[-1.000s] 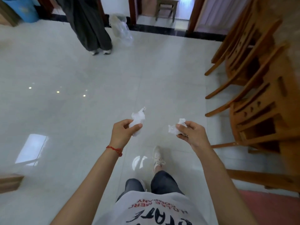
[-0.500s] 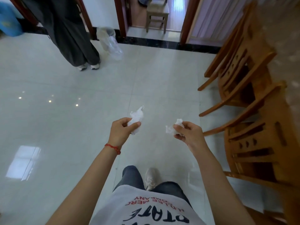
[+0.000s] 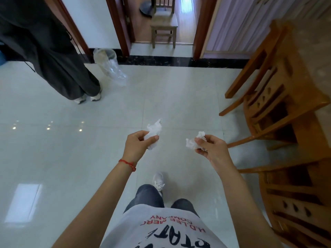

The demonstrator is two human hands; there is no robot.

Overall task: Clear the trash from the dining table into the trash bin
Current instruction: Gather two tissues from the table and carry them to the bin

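Observation:
My left hand (image 3: 137, 146) pinches a crumpled white tissue (image 3: 153, 130) between thumb and fingers, held out over the pale tiled floor. My right hand (image 3: 210, 148) grips a second crumpled white tissue (image 3: 192, 142) at about the same height. The trash bin (image 3: 107, 66), lined with a clear plastic bag, stands ahead on the left against the wall by a doorway. The dining table (image 3: 315, 56) edge shows at the far right, behind the chairs.
A person in dark wide trousers (image 3: 59, 65) stands left of the bin. Wooden chairs (image 3: 274, 97) line the right side. A small wooden chair (image 3: 163, 22) sits in the doorway ahead. Open tiled floor (image 3: 161, 97) lies between me and the bin.
I have walked forward: the bin, the standing person and the doorway have come closer and lower in view. Both hands keep their tissues in the same hold.

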